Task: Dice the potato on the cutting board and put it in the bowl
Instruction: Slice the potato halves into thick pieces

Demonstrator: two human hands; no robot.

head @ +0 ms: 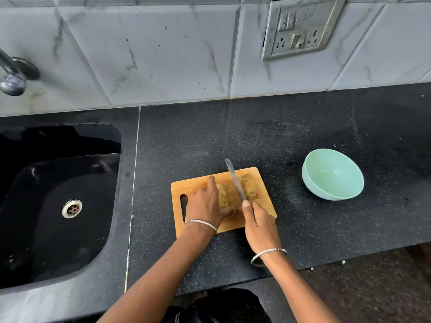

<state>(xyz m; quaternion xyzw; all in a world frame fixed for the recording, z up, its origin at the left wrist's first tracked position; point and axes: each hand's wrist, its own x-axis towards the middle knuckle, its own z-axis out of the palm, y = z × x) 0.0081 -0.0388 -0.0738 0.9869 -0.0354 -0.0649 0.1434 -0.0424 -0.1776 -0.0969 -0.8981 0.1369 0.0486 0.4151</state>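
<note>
A wooden cutting board (pixel 261 206) lies on the black counter. Two potato halves sit on it. My left hand (pixel 206 203) grips the left half (pixel 223 196) from its left side, fingers and thumb around it. The right half (pixel 249 188) lies free, further right. My right hand (pixel 257 223) grips a knife handle, index finger along the spine. The blade (pixel 235 180) points away from me and slants between the two halves. A mint-green bowl (pixel 332 174) stands to the right of the board and holds nothing.
A black sink (pixel 53 206) with a metal drain lies to the left, with a tap (pixel 12 75) above it. The tiled wall carries a switch plate (pixel 300 26). The counter's front edge runs just behind my wrists.
</note>
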